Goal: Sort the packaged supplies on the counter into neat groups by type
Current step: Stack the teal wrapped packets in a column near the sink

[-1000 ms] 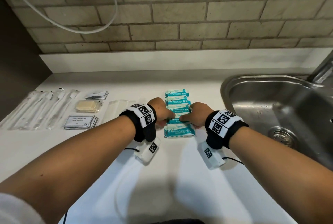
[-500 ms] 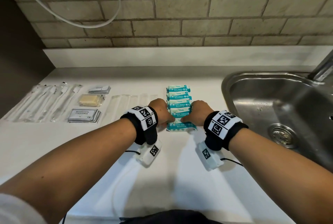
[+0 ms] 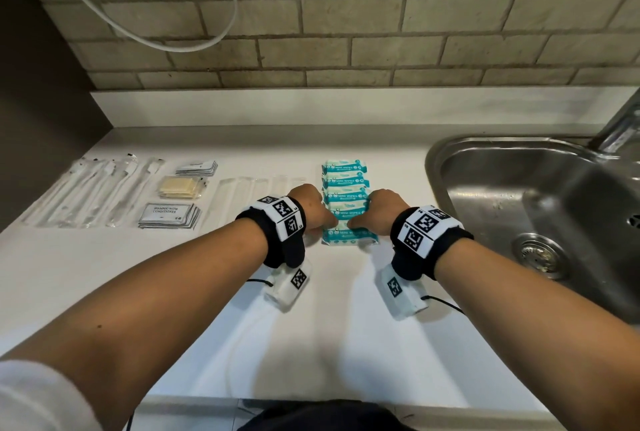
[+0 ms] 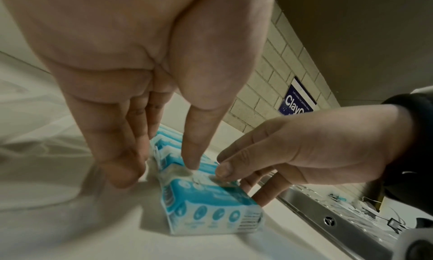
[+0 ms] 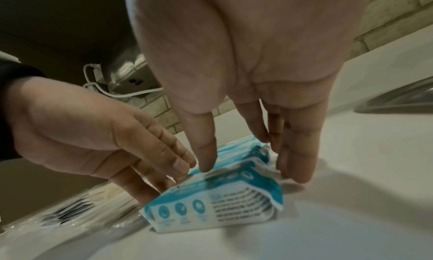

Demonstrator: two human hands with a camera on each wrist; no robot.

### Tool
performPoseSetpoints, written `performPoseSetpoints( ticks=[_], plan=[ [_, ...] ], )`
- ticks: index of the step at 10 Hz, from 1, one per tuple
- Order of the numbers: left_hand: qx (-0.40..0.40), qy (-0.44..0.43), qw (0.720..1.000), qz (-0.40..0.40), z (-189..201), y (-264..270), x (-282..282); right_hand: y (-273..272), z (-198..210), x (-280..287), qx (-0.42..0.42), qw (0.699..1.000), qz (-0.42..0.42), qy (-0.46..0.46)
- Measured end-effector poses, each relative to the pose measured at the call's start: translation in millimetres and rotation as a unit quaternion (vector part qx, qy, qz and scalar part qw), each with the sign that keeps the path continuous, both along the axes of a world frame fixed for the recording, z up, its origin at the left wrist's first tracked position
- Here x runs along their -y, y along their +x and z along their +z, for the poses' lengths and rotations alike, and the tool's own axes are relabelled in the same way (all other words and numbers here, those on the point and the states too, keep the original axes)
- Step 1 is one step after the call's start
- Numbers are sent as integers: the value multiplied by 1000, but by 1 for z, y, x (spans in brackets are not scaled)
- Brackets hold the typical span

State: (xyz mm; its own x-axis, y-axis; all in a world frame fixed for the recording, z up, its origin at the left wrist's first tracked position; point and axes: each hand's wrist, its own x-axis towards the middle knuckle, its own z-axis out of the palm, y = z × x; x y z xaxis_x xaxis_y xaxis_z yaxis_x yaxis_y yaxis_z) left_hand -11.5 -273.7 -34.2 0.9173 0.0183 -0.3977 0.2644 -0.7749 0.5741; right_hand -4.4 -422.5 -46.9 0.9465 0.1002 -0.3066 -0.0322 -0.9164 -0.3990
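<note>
Both hands have slid back toward me along the row of wipes since a second ago, from its middle packs to the nearest ones. My left hand [image 3: 310, 208] sits on the left side of the mini wipes packs [image 3: 346, 202], its fingers [image 4: 121, 153] held straight down against the packs' left ends and the thumb tip resting on top of the closest pack. My right hand [image 3: 384, 210] mirrors it on the right side, fingers [image 5: 295, 153] straight down along the right ends, thumb tip on the pack's top edge. Neither hand is curled round anything; the two press the row between them.

Those packs lie in one overlapping column on the white counter [image 3: 311, 344], between the sink [image 3: 540, 208] on the right and the other supplies on the left. Just left of my left hand lie clear plastic sleeves [image 3: 249, 195]; their contents I cannot make out. Farther left are a stack of shampoo sachets [image 3: 168, 215], a pale yellow packet [image 3: 180, 187], another small sachet stack [image 3: 197, 168] and a row of clear-wrapped toothbrushes [image 3: 93, 191].
</note>
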Motion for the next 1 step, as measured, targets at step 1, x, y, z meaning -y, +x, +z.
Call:
performPoseSetpoints(
  ticks=[1],
  plan=[
    [27,19,999,-7,1,-3,-5,-6,3,1,13,1000,-19,6]
  ],
)
